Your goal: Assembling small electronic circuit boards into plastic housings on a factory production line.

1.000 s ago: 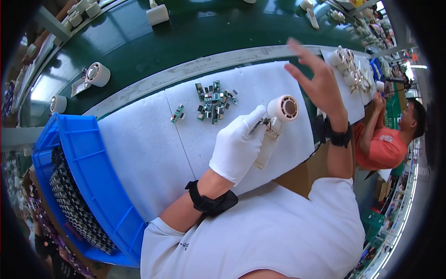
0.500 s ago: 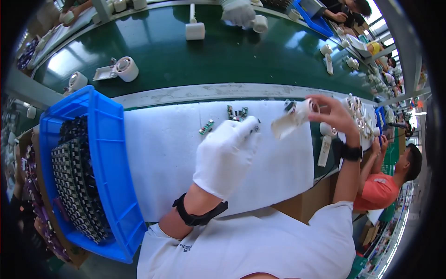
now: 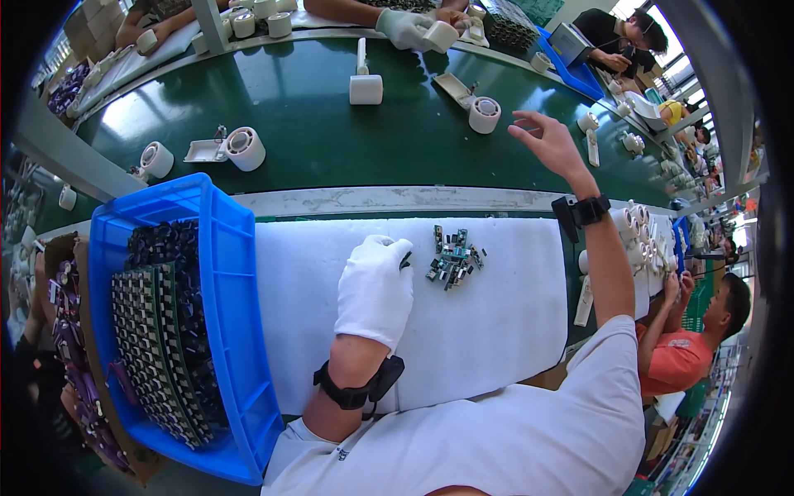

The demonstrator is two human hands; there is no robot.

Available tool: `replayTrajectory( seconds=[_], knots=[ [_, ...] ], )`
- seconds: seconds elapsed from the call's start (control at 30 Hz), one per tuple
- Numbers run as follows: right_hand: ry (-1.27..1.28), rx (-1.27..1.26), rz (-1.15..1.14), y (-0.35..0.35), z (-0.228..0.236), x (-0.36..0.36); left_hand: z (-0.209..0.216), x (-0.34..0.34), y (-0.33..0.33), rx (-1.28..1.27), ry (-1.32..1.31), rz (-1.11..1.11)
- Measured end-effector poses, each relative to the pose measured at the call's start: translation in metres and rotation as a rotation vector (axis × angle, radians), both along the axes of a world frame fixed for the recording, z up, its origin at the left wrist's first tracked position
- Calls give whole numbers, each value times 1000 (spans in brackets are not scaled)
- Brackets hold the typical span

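My left hand (image 3: 374, 291), in a white glove, is closed above the white foam sheet (image 3: 496, 331). Its fingertips pinch a small dark piece (image 3: 405, 260), mostly hidden, whose kind I cannot make out. To its right lies a loose heap of small green circuit boards (image 3: 455, 258). Bare and empty, my right hand (image 3: 546, 142) is stretched over the green belt with its fingers apart. Just left of those fingers, a white cylindrical housing (image 3: 485, 115) rests on the belt, its flat cover (image 3: 454, 89) swung out.
A blue bin (image 3: 240, 331) filled with dark parts and boards stands at left. More white housings (image 3: 246, 149) sit on the green belt (image 3: 314, 140). Across it, a co-worker's gloved hand (image 3: 405, 30) holds a white part. White housings (image 3: 637, 236) crowd together at right, near another person (image 3: 695, 322).
My right hand has moved out over the belt and let go of the white housing. My left hand has drawn leftward off the boards. The whole view has shifted, showing more of the far side.
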State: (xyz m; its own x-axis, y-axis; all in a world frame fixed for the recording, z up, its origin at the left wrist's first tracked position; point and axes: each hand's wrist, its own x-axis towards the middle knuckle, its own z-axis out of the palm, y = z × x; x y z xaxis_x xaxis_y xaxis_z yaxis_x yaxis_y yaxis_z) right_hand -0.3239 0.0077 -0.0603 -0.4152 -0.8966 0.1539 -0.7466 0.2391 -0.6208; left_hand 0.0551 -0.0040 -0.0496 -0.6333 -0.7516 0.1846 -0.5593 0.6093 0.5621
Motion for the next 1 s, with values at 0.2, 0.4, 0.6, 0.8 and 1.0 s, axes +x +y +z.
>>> replayTrajectory(
  seconds=[0.2,0.4,0.6,0.8,1.0],
  knots=[
    [156,287,-119,80,20,-15,3,-9,-7,80,-8,-62],
    [372,351,-323,214,-3,-13,1,-10,-8,62,104,2],
    [85,306,-321,278,-44,-5,18,-24,6,615,297,9],
    [-1,109,-500,265,-10,29,20,-34,14,978,301,-150],
    [155,-103,-513,240,26,92,13,-48,35,989,249,-260]
  ],
)
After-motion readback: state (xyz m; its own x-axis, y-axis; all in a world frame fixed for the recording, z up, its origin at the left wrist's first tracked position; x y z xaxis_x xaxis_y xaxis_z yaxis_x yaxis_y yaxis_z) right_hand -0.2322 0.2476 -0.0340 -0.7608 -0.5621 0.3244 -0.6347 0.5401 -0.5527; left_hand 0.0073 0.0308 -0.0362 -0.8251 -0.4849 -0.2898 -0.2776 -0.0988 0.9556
